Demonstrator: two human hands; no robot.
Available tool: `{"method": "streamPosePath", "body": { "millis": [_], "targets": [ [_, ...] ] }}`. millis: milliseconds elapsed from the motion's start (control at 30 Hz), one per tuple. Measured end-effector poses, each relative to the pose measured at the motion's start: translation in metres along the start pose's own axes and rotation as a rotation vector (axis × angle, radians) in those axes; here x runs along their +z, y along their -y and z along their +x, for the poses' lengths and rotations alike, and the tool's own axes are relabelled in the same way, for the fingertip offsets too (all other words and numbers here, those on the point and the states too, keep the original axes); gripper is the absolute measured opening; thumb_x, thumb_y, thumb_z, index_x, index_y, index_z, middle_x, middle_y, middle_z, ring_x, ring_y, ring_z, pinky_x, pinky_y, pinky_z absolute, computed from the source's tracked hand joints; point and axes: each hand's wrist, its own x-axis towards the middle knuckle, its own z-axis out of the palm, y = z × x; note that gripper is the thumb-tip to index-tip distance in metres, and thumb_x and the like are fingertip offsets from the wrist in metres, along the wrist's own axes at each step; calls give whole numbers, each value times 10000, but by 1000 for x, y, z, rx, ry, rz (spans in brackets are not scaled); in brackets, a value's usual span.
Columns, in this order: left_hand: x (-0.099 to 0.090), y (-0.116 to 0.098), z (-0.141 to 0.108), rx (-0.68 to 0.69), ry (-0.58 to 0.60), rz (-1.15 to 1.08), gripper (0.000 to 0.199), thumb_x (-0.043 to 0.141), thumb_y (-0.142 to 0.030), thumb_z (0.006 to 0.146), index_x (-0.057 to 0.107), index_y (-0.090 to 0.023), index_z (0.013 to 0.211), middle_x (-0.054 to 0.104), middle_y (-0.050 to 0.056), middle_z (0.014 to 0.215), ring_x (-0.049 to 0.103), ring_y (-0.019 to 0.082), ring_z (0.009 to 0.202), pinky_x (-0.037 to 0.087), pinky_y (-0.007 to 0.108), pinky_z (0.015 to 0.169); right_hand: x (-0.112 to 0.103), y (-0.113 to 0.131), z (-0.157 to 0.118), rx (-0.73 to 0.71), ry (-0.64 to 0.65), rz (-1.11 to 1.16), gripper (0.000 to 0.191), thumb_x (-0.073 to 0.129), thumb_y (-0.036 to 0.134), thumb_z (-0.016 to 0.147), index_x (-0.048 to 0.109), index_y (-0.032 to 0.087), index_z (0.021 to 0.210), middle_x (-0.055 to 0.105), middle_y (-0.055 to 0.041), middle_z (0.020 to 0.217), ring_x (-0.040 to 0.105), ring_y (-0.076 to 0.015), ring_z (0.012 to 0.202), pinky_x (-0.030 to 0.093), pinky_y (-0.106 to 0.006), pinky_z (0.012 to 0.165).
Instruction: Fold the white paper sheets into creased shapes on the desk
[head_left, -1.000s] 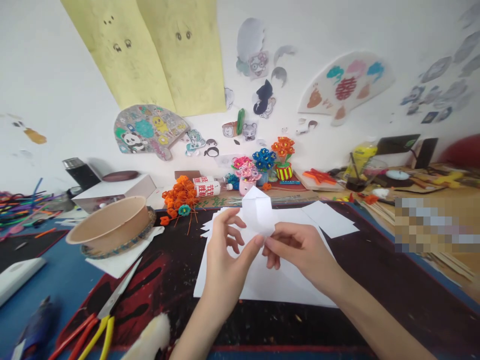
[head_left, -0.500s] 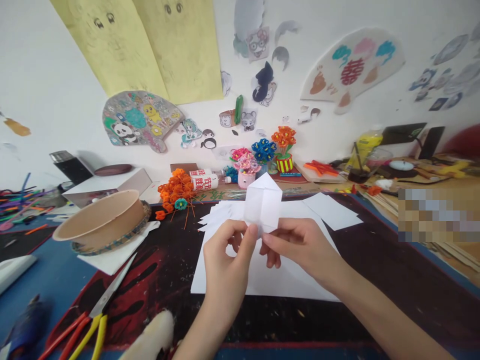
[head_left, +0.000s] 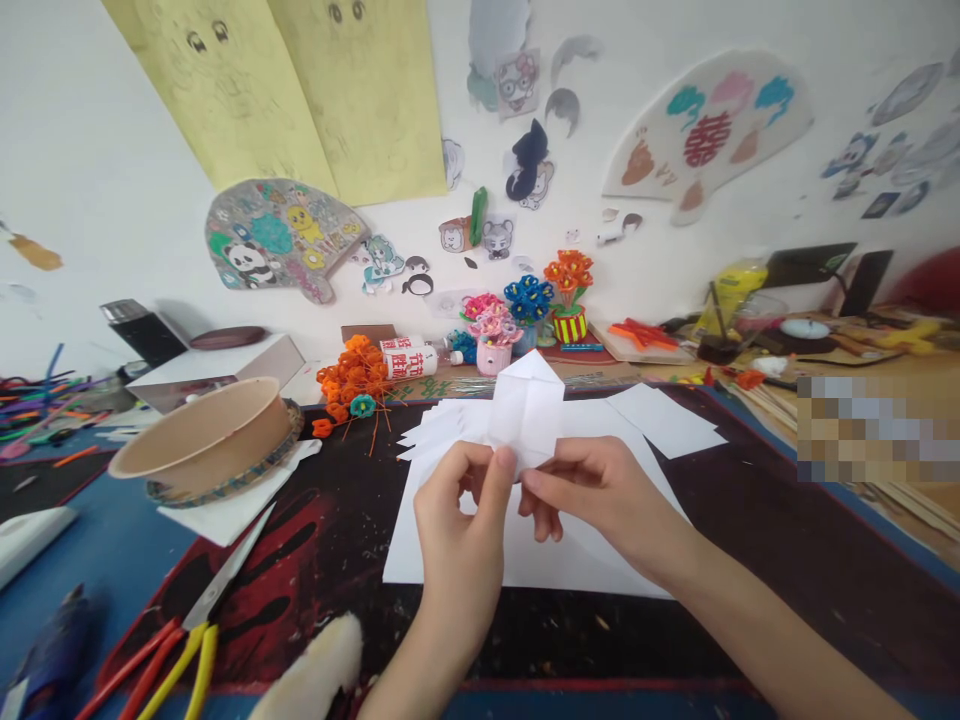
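A small piece of folded white paper (head_left: pixel 529 405) with a pointed top is held up over the desk between both hands. My left hand (head_left: pixel 466 510) pinches its lower left edge between thumb and fingers. On the other side, my right hand (head_left: pixel 600 490) grips the lower right corner, thumb in front and fingers curled behind. Creases run across and down the paper's face. Beneath the hands lie large white sheets (head_left: pixel 420 540), fanned at their upper left.
Scissors (head_left: pixel 199 610) with red and yellow handles lie open at left, near a round tan container (head_left: pixel 202 430). Orange craft flowers (head_left: pixel 352 380), a pink pot (head_left: pixel 494 357) and other flowers line the back. Loose white paper (head_left: pixel 666 420) lies right of the stack.
Both hands keep their grip on the folded paper. My left wrist has shifted slightly to the right; otherwise little differs.
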Motion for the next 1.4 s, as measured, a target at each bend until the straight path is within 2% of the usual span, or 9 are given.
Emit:
{"method": "streamPosePath", "body": {
  "millis": [133,367,533,700,900,1067,1200,1400],
  "targets": [
    [3,2,-2,-35,-11,-38,287,593,-332,885,532,-195,641,541,-42,547,475,118,548,366,250,560,2,-2,1,24,-26,19,260,787,387,730,700,144,763,668,-3,630,602,-107,496,474,-230,484],
    [4,-2,2,-101,20,-160,270,624,-329,853,563,-189,630,549,-33,537,503,128,546,396,257,576,4,1,1,26,-64,3,345,787,466,699,667,147,648,628,4,553,581,-117,475,456,-253,477],
    [-3,-2,7,-101,82,-99,232,669,-334,817,603,-181,655,560,-22,576,498,131,580,387,264,593,-1,1,1,0,-50,-29,325,744,451,757,677,145,670,629,0,568,573,-109,480,462,-247,488],
    [-4,2,6,-95,43,-50,245,675,-346,816,608,-176,652,557,-21,585,471,127,604,371,260,590,-8,1,1,13,24,-61,314,671,416,838,677,142,683,647,-17,612,589,-109,513,474,-246,520],
    [-2,1,4,-88,54,-70,239,668,-335,823,631,-172,653,600,-13,586,496,126,585,388,257,585,-10,-1,1,41,13,-80,263,728,407,783,706,145,767,672,-23,656,594,-113,505,481,-251,494],
    [-1,-1,3,-60,49,-45,238,665,-332,827,633,-177,649,619,-11,583,504,128,578,394,252,587,-6,0,1,36,-13,-71,306,757,446,740,697,147,709,663,-15,627,594,-111,489,487,-242,482],
    [-1,-1,2,-57,29,-21,252,665,-335,824,620,-179,632,609,-12,570,506,130,576,391,252,585,-5,2,-1,42,9,-64,337,727,461,769,662,149,659,642,-9,563,590,-114,467,479,-241,466],
    [-2,1,2,-67,18,-42,244,674,-342,817,630,-177,643,604,-10,596,498,128,591,382,247,579,-9,5,0,37,70,-99,361,618,442,866,676,138,682,655,-30,590,611,-126,504,496,-259,505]
  ]
}}
